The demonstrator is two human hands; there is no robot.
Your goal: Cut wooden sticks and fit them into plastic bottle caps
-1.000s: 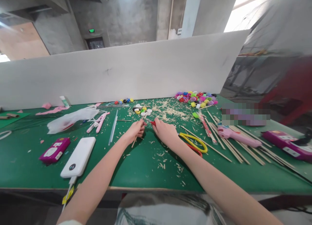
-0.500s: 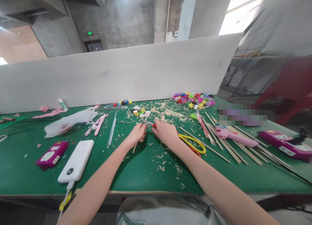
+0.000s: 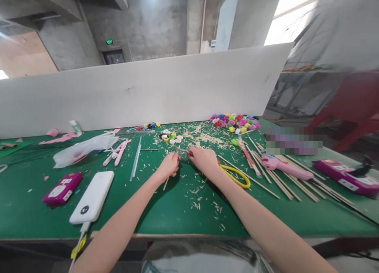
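My left hand (image 3: 169, 165) is closed around a thin wooden stick (image 3: 166, 183), whose lower end sticks out below the fingers and whose tip rises just above them. My right hand (image 3: 203, 159) grips scissors around the front part, with the metal blades (image 3: 184, 150) pointing left toward the stick's tip. Behind that hand, by the wrist, the yellow handle loop (image 3: 238, 176) of the scissors shows. Whether the blades touch the stick is too small to tell. Pale wood shavings (image 3: 204, 137) lie scattered around both hands on the green table.
Beyond my hands sit small white, black and yellow plastic pieces (image 3: 171, 137); a bigger colourful pile (image 3: 237, 122) lies back right. Wooden sticks (image 3: 278, 178) and a pink glue gun (image 3: 287, 167) are at right. A white power bank (image 3: 93, 196) and plastic bag (image 3: 84, 146) lie left. A white partition (image 3: 133, 95) stands behind.
The scissors' blades have drawn back slightly to the right from the stick's tip. My left hand has shifted a little, still holding the stick.
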